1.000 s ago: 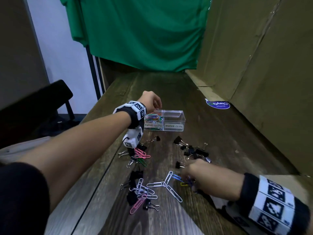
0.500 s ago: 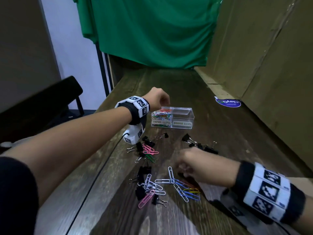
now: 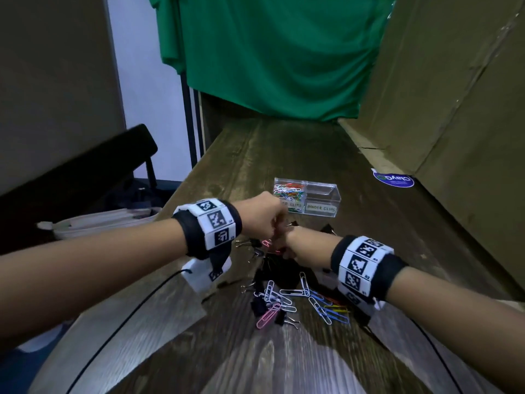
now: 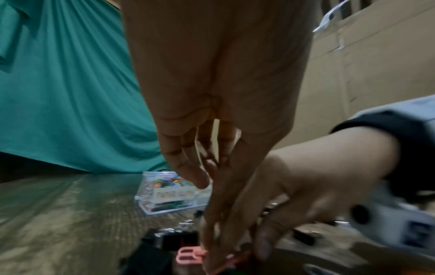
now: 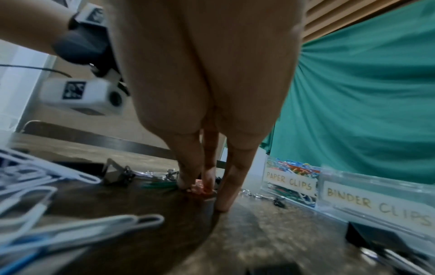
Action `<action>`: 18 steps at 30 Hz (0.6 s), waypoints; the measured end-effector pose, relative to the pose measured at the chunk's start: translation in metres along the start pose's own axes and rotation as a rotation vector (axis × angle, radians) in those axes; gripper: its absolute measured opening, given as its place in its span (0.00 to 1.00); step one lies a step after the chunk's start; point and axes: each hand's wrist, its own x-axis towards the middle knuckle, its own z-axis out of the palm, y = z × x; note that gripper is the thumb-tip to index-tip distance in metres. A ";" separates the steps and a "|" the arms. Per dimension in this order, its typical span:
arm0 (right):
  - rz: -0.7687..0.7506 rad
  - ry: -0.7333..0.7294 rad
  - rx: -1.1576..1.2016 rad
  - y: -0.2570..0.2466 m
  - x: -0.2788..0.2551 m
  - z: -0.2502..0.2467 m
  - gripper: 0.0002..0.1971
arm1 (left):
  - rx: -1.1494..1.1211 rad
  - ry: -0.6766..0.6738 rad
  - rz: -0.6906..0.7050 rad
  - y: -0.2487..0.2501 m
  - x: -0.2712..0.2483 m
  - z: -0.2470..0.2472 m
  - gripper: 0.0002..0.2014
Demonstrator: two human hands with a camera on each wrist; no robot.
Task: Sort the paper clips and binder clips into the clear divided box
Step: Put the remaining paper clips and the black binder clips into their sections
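Note:
The clear divided box (image 3: 321, 191) stands past my hands; its left cell, labelled PAPER CLIPS (image 5: 290, 183), holds coloured clips, and the BINDER CLIPS cell (image 5: 376, 202) looks bare. Both hands meet over the far pile. My right hand (image 3: 281, 247) points down and its fingertips (image 5: 207, 184) pinch a pink paper clip (image 5: 196, 187) on the table. My left hand (image 3: 272, 227) reaches down beside it with straight fingers (image 4: 212, 232) that touch another pink paper clip (image 4: 188, 257). Black binder clips (image 4: 169, 240) lie around them.
A near pile of white, blue and pink paper clips (image 3: 301, 294) with black binder clips (image 3: 260, 304) lies below my wrists. A green paper clip (image 5: 160, 186) lies left of my right fingertips. A cardboard wall (image 3: 454, 123) runs along the right, a green cloth (image 3: 270, 58) hangs behind.
My left hand has come back from over the box down to the far pile. My right hand has moved forward and left from the near pile to meet it.

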 end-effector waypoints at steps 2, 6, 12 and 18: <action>-0.017 0.014 0.025 0.005 -0.016 -0.002 0.13 | -0.043 -0.040 0.065 0.016 -0.015 0.007 0.07; -0.094 0.017 -0.042 0.009 -0.054 0.000 0.10 | 0.016 -0.261 0.177 0.045 -0.037 0.030 0.11; -0.038 -0.027 -0.018 0.006 -0.099 0.000 0.18 | 0.047 -0.272 0.154 0.049 -0.038 0.047 0.15; 0.144 -0.050 -0.015 0.001 -0.108 0.014 0.32 | -0.005 -0.165 0.113 0.048 -0.031 0.048 0.08</action>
